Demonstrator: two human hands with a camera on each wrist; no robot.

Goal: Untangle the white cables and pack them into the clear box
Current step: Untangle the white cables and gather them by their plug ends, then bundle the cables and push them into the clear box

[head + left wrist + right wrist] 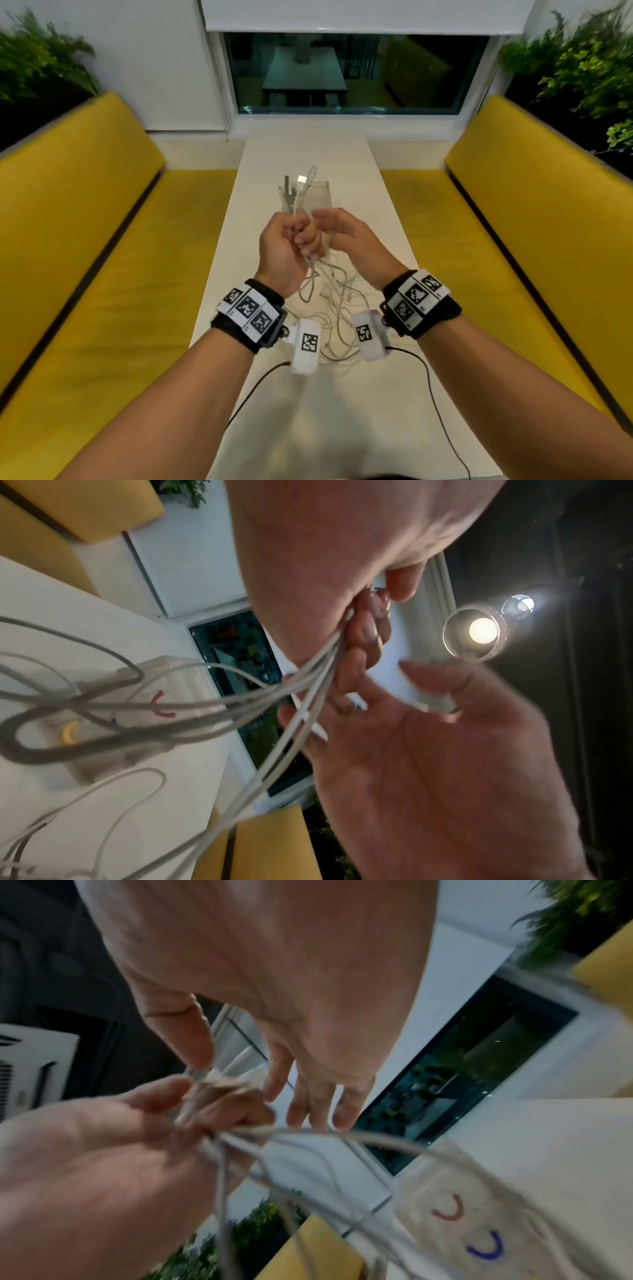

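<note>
While the left hand (289, 248) is curled tight round a bunch of white cables (329, 301), the plug ends (296, 190) stick up out of the top of the fist. Below the fist the cables hang down and lie in a messy pile on the white table (308, 411), between the two wrists. In the left wrist view the fingers (366, 631) press the cables into the palm.

The right hand (346, 233) is just beside the left one. Its fingers are loose and mostly straight, and it holds nothing. In the right wrist view its thumb tip (192, 1042) comes very near the plug ends, but the blur hides if it touches them.

On the table, behind the hands, sits the clear box (320, 197). Some cable loops lie across the box (178, 685) in the left wrist view. Red (448, 1211) and blue (484, 1246) curved marks show on the box, and a yellow one (68, 733) too. They make no words that can be read.

Black and white square code tags (248, 308) are on both wristbands. Yellow benches (85, 240) stand on both sides of the table.
</note>
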